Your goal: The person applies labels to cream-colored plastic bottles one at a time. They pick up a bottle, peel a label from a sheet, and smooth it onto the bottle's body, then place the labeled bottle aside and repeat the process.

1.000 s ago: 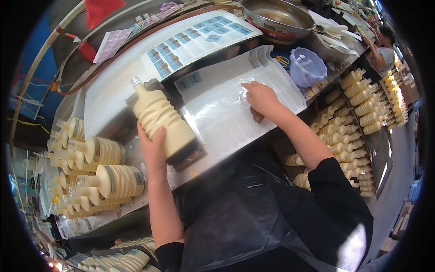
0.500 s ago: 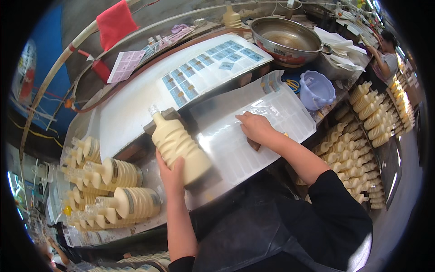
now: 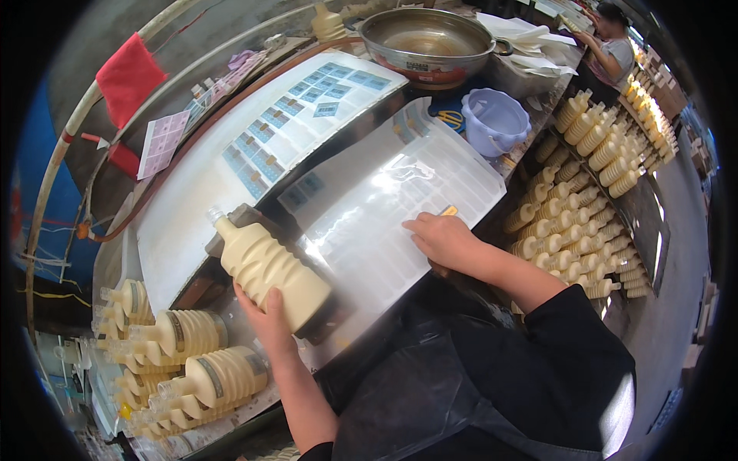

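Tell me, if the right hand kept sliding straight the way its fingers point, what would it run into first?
The right hand lies flat on the glossy backing sheet, fingers pointing left across it. Going on, it would probably meet only more sheet, then the cream ridged bottle held by the left hand, though depth is hard to judge.

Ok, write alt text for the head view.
The left hand holds a cream ribbed bottle lying on a bench, while the right hand presses on a shiny clear sheet. More cream bottles lie nearby.
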{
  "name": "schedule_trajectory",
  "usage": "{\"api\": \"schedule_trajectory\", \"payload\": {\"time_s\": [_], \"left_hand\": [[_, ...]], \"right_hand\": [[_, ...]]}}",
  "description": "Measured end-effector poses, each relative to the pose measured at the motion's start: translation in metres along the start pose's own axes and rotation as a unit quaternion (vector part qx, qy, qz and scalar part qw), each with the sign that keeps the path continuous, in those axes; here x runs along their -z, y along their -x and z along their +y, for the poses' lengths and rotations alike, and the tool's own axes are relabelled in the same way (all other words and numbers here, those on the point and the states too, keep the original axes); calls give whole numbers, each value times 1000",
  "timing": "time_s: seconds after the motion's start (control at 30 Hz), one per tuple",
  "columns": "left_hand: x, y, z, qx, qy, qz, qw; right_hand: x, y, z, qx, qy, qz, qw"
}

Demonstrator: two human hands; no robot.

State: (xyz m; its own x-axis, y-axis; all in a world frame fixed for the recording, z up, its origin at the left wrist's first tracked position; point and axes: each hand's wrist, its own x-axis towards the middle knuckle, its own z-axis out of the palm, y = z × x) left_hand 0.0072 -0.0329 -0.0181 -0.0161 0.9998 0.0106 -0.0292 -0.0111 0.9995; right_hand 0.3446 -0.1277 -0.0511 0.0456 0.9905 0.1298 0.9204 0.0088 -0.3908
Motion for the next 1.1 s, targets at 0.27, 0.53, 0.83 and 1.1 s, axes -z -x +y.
{"api": "schedule_trajectory", "payload": {"time_s": [0.27, 0.53, 0.83, 1.1], "left_hand": [[0, 0, 0, 9, -3, 12, 1000], [3, 0, -3, 16, -10, 21, 1000], [3, -1, -4, 13, 2, 4, 1000], [4, 0, -6, 1, 8, -3, 1000]], "right_hand": [[15, 28, 16, 5, 4, 66, 998], [26, 56, 51, -26, 21, 161, 986], [13, 69, 39, -20, 115, 8, 993], [15, 75, 57, 74, 84, 125, 986]]}}
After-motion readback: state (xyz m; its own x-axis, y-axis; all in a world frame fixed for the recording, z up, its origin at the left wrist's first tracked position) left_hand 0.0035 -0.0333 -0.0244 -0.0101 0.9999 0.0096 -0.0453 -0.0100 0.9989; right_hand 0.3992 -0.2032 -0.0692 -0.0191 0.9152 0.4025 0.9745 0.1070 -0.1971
